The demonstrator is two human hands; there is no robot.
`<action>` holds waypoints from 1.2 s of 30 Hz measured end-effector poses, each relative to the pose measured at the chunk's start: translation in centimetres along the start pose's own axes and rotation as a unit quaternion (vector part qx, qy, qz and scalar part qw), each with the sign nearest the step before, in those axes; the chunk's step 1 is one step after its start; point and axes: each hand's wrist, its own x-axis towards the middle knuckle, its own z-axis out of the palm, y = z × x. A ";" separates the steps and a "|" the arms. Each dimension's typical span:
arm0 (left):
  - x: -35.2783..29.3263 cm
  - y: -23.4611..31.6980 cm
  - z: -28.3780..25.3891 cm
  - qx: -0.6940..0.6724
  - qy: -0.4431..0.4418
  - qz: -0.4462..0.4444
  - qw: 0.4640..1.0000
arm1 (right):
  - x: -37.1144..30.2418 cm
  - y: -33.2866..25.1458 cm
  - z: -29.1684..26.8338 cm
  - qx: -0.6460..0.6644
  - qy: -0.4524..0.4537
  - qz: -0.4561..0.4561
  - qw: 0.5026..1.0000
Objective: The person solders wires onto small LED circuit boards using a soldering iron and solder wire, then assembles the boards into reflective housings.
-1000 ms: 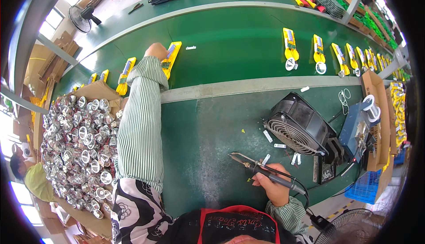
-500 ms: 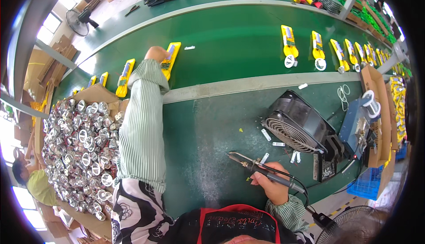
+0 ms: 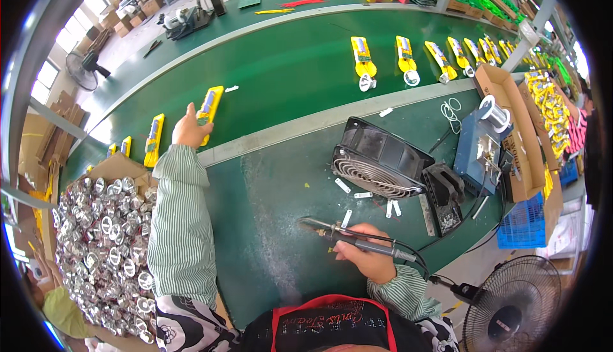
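Note:
My left hand [image 3: 189, 128] is reached out over the green conveyor belt [image 3: 274, 65], its fingers apart beside a yellow plastic casing [image 3: 212, 106] with a small circuit board in it. Thumb and fingertips lie at the casing's left edge. My right hand [image 3: 370, 259] is closed around a soldering iron [image 3: 364, 243], its tip pointing left above the dark green worktable [image 3: 242, 237]. Several small white strips [image 3: 363, 195] lie beyond the iron, in front of a black square fan [image 3: 380, 157].
A cardboard box of round metallic parts [image 3: 105, 243] stands at the left. On the right are a blue soldering station [image 3: 476, 151], a solder spool [image 3: 495, 114] and a standing fan [image 3: 511, 307]. More yellow casings [image 3: 406, 58] line the belt. A person in yellow-green [image 3: 64, 314] is far left.
The whole view has shifted, moving the belt and bench leftward in the picture. My left hand's fingers have spread beside the yellow casing. The soldering iron stays in my right hand.

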 end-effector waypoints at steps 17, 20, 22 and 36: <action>-33.6 5.9 -2.1 -0.078 -0.094 0.116 0.986 | -3.5 -1.3 2.0 -0.047 0.023 -0.036 0.998; -32.4 3.5 -2.7 -0.122 -0.003 0.151 0.981 | -3.9 -1.1 2.4 -0.059 0.013 -0.054 0.997; -30.0 0.6 -4.0 -0.039 0.069 0.111 0.991 | -4.3 -1.0 2.4 -0.068 0.009 -0.062 0.996; -22.1 -8.1 -3.7 0.100 0.089 0.141 0.981 | -5.4 -1.0 3.5 -0.048 -0.030 -0.005 0.998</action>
